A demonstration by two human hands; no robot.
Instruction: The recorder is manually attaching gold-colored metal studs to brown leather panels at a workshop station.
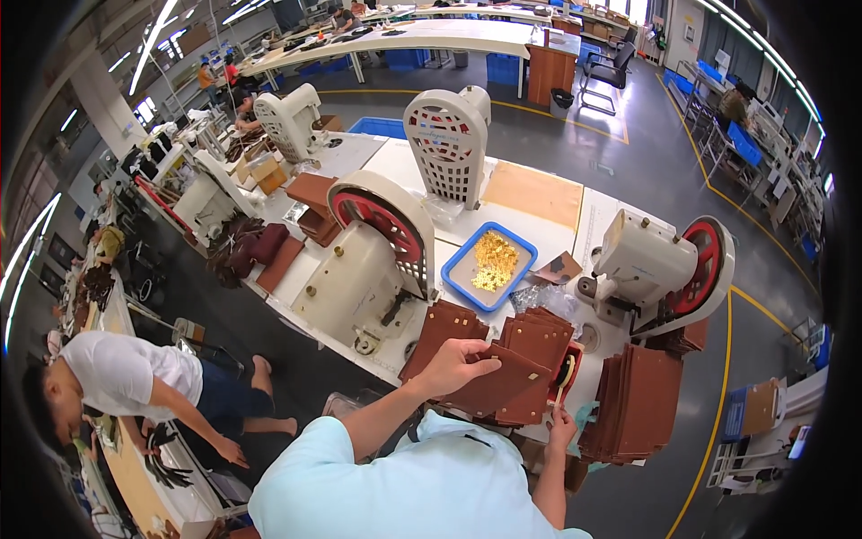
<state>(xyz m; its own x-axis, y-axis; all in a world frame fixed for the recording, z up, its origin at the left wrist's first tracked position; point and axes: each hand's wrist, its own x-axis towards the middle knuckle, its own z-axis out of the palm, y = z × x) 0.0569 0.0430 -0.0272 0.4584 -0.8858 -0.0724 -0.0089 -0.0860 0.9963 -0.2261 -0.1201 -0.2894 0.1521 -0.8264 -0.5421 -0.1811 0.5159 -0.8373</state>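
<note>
My left hand pinches the upper edge of a brown leather panel, which lies tilted over other panels. My right hand is closed round the lower end of a thin cream-coloured stick. The stick reaches up to a small red holder with something dark inside; its exact kind is unclear. Behind the held panel sits a stack of brown leather panels bearing small gold-coloured fittings. More panels lie to its left. A taller leather stack stands right of my right hand.
A blue tray of gold-coloured metal pieces stands on the white table beyond the panels. Pale machines with red wheels stand left and right. Clear plastic wrap lies near the tray. A person in a white shirt bends at the left.
</note>
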